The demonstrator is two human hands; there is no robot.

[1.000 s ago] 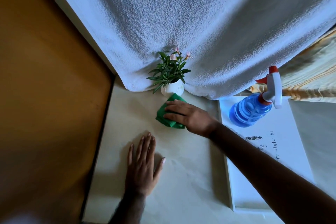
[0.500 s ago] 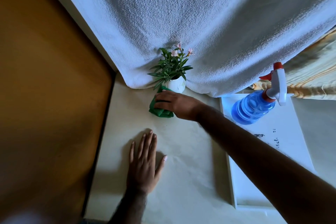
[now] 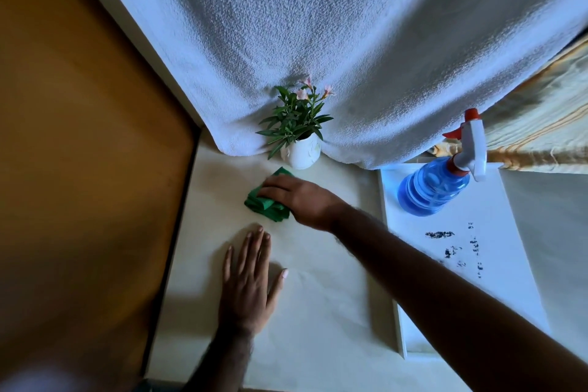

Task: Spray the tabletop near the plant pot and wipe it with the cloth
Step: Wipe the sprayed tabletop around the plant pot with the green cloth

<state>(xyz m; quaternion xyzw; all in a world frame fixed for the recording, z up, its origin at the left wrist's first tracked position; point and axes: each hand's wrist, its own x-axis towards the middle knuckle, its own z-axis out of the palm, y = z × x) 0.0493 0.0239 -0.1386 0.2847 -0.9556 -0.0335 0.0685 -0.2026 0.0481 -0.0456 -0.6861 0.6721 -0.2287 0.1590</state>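
A white towel [image 3: 350, 41] draped behind the pale desk [image 3: 318, 296]. The spray bottle [image 3: 436, 184] stood on the white tray [image 3: 509, 280]. Left hand [image 3: 248, 286] lay flat, fingers spread; right hand [image 3: 302, 197] pressed down on the green cloth [image 3: 262, 202], just before the plant pot [image 3: 304, 153].

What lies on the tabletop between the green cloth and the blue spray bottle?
In the head view, only the right hand, its wrist and bare cream tabletop lie between the green cloth and the blue spray bottle.
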